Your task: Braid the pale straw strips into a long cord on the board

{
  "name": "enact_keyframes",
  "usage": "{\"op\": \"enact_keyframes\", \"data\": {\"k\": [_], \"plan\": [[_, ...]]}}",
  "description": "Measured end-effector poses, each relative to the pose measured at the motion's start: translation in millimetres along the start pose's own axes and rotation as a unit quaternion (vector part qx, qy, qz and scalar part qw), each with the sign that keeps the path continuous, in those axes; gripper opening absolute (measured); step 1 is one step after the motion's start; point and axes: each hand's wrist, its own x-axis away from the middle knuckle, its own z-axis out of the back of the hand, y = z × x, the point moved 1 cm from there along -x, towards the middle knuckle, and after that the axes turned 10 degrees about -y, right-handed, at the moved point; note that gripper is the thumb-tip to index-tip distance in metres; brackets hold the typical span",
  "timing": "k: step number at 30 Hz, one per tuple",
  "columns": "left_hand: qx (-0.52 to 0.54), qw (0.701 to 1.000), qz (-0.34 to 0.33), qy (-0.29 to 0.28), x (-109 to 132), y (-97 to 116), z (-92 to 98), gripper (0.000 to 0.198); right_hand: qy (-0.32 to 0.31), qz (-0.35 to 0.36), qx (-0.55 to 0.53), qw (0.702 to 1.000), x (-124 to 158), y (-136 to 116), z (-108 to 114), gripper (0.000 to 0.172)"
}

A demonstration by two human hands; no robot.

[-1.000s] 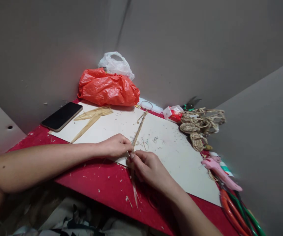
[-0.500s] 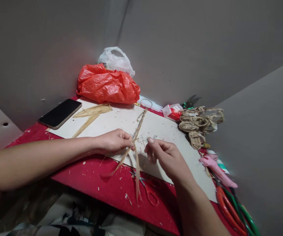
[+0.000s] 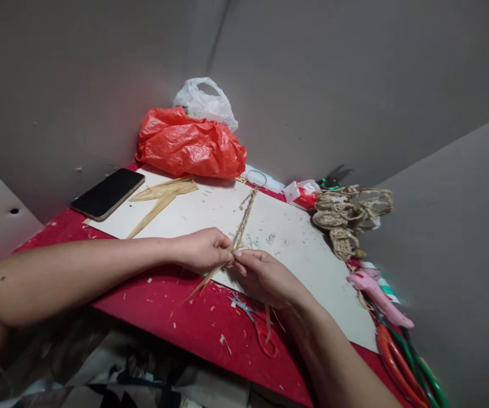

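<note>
A thin braided straw cord (image 3: 245, 218) runs from the far part of the white board (image 3: 307, 272) toward me. At its near end my left hand (image 3: 205, 247) pinches the cord, thumb against fingers. Touching it from the right, my right hand (image 3: 265, 275) is closed on a strand at the same spot. One loose flat straw strand (image 3: 205, 281) hangs below my left hand toward the front edge. Another tail shows faintly under my right hand. The exact crossing of the strands is hidden by my fingertips.
Red-handled scissors (image 3: 255, 326) lie on the red tabletop (image 3: 176, 328) before me. Left are a phone (image 3: 108, 194) and loose straw strips (image 3: 161, 198). A red plastic bag (image 3: 191, 144) stands behind. Rightward sit braided cord bundles (image 3: 340, 218), a pink glue gun (image 3: 380, 297) and red-handled pliers (image 3: 399, 362).
My right hand has moved left from open air to meet my left hand, closing on a strand. The strand that hung straight down has swung right. The view has shifted slightly.
</note>
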Motion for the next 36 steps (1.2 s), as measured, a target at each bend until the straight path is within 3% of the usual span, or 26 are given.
{"op": "enact_keyframes", "data": {"k": [7,14,17,20,23,25,27,30,33,34,36], "plan": [[-0.28,0.958,0.009,0.06,11.9,13.5,0.4,0.024,0.091,0.027,-0.012,0.995,-3.3,4.0,-9.0,0.035],[-0.43,0.901,0.03,0.056,21.0,18.0,-17.6,0.033,0.098,0.068,-0.034,0.992,-3.6,5.3,-18.5,0.038],[-0.486,0.873,0.001,0.05,22.6,15.7,-26.6,0.027,0.101,0.069,-0.031,0.992,-4.0,6.4,-18.9,0.041],[-0.522,0.851,-0.043,0.045,26.2,15.4,-34.8,0.024,0.092,0.063,-0.05,0.993,-3.3,5.5,-18.5,0.03],[-0.536,0.84,-0.082,0.005,30.8,17.4,-39.4,0.021,0.078,0.06,-0.093,0.991,-1.0,1.5,-18.5,0.026],[-0.512,0.852,-0.106,-0.026,32.4,18.5,-37.1,0.019,0.059,0.064,-0.116,0.989,1.2,-2.0,-18.6,0.028],[-0.45,0.885,-0.12,-0.028,31.2,18.4,-28.5,0.02,0.041,0.079,-0.131,0.987,3.4,-5.2,-18.0,0.028],[-0.303,0.945,-0.109,0.061,23.9,14.2,-5.6,0.029,0.025,0.115,-0.139,0.983,5.4,-8.4,-15.6,0.028],[-0.135,0.963,-0.086,0.218,14.7,7.5,16.0,0.03,0.015,0.135,-0.133,0.982,4.5,-8.9,-13.6,0.029],[-0.07,0.967,-0.077,0.231,11.8,5.6,19.3,0.029,0.013,0.137,-0.13,0.982,3.6,-8.7,-13.4,0.028],[0.054,0.977,-0.052,0.202,7.1,4.2,18.7,0.031,0.008,0.14,-0.122,0.983,1.5,-8.3,-14.0,0.028]]}}
